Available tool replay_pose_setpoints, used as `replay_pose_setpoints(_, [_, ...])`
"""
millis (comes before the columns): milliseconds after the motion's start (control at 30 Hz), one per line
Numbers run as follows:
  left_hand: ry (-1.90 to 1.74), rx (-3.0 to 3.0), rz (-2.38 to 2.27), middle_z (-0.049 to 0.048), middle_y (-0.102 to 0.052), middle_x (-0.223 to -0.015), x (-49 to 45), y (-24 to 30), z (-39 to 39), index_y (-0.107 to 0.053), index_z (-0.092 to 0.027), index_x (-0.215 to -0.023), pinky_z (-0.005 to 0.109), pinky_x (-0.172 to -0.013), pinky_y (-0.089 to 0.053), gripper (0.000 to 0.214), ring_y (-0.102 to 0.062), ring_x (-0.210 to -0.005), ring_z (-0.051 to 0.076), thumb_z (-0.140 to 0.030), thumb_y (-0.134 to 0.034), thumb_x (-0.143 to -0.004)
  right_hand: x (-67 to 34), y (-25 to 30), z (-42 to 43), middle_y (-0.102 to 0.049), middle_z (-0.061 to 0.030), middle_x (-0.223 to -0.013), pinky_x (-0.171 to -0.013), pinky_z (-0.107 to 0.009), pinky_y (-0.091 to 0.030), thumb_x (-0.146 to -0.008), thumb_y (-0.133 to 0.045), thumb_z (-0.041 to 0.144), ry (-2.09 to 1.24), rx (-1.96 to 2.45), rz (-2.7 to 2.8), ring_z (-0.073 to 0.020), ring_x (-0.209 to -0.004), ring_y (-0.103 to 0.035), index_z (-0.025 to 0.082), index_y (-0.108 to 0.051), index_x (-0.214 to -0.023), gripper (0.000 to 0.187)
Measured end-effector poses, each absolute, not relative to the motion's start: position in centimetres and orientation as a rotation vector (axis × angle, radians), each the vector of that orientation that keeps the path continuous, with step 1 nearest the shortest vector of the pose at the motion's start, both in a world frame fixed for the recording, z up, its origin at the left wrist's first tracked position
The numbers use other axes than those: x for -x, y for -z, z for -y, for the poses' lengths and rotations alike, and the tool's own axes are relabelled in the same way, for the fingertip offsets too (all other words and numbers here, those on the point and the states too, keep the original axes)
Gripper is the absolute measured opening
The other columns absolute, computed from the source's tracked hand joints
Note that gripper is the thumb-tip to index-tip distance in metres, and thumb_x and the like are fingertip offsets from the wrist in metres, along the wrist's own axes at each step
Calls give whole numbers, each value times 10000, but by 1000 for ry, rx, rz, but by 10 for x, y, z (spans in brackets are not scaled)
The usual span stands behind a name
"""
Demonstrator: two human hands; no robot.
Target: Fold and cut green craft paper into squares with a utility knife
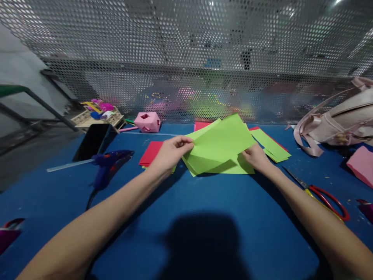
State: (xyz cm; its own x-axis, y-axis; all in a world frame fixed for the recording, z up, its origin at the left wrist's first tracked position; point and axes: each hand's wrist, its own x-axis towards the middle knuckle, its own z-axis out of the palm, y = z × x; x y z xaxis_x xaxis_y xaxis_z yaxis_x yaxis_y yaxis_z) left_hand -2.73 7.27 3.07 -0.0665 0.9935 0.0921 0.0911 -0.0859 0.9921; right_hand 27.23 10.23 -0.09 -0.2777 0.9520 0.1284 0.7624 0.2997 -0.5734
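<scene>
A green paper sheet (221, 144) is lifted at a tilt above more green sheets lying on the blue table (186, 217). My left hand (170, 153) pinches its left edge. Its lower right corner is gripped by my right hand (256, 157), whose fingertips are partly hidden under the sheet. Red paper (151, 152) lies beneath and to the left of the stack.
A blue glue gun (109, 165) and a dark phone (91, 142) lie at the left. Behind them are a pink paper cube (147, 121) and a wooden tray (87, 118). Red-handled scissors (323, 196), a pink bag (338, 118) and pink paper (361, 165) sit at the right. A perforated screen (186, 58) backs the table.
</scene>
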Motion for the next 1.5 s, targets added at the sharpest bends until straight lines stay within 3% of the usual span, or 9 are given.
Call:
replay_pose_setpoints(100, [-1185, -1170, -1275, -26, -567, -668, 8, -11, -64, -615, -169, -822, 217, -540, -364, 280, -499, -597, 105, -339, -718, -624, -268, -7, -69, -713, -103, -1040, -783, -379, -544, -817, -514, 224, -782, 1386, 2031, -231, -903, -663, 188, -651, -1132, 346])
replay_pose_setpoints(200, [-1089, -1131, -1257, -32, -547, -653, -8, 0, -48, -587, -164, -829, 202, -492, -331, 294, -476, -546, 86, -351, -697, -631, -265, -8, -38, -725, -107, -1042, -768, -370, -557, -865, -451, 321, -925, 1306, 1878, -227, -907, -686, 185, -580, -1259, 436])
replay_pose_setpoints(400, [-743, -1137, -1076, -91, -492, -649, -24, 6, -14, -490, -200, -1005, 198, -503, -467, 385, -505, -540, 73, -247, -665, -666, -276, 6, -23, -749, -129, -921, -690, -407, -568, -915, -427, 415, -925, 1393, 1611, -264, -801, -706, 157, -645, -1172, 424])
replay_pose_setpoints(667, [-621, -1262, -999, -80, -519, -705, -26, 25, -11, -450, -199, -871, 285, -541, -579, 252, -600, -538, 92, -195, -647, -715, -281, 9, 3, -725, -65, -1144, -975, -460, -504, -880, -512, 304, -741, 1405, 1783, -262, -1068, -662, 238, -696, -1143, 328])
replay_pose_setpoints(767, [-583, -1244, -1012, -76, -541, -659, -27, 24, -14, -485, -192, -803, 275, -564, -577, 192, -621, -560, 105, -191, -650, -705, -277, 18, 20, -656, -83, -1291, -1062, -472, -447, -856, -465, 157, -552, 1158, 2179, -243, -1233, -579, 235, -648, -1252, 444])
replay_pose_setpoints(967, [-467, -1173, -1037, -49, -619, -560, -26, 12, -15, -557, -173, -712, 236, -612, -545, 60, -640, -535, 105, -121, -584, -724, -273, 33, 33, -544, -143, -1413, -1077, -524, -429, -808, -387, 27, -3, 894, 2698, -274, -1374, -427, 146, -510, -1405, 621])
replay_pose_setpoints(1133, [-452, -1121, -1075, -45, -623, -577, -27, 7, -16, -579, -162, -709, 229, -616, -544, 126, -635, -539, 96, -48, -528, -697, -270, 34, 32, -513, -184, -1429, -1064, -565, -431, -821, -397, 37, 41, 904, 2744, -323, -1374, -419, 72, -532, -1370, 566])
replay_pose_setpoints(1267, [-450, -1093, -1088, -32, -593, -570, -26, 9, -17, -608, -147, -723, 251, -629, -561, 135, -623, -535, 97, -76, -494, -725, -271, 36, 33, -515, -177, -1431, -1072, -560, -421, -820, -393, 30, 17, 912, 2733, -309, -1392, -393, 106, -538, -1367, 570])
replay_pose_setpoints(1500, [-492, -1149, -1074, -48, -543, -615, -27, 11, -15, -599, -150, -756, 273, -607, -577, 59, -556, -578, 92, -155, -620, -700, -269, 37, 38, -517, -181, -1431, -1076, -569, -408, -786, -413, 19, -6, 916, 2743, -316, -1396, -386, 110, -545, -1352, 588])
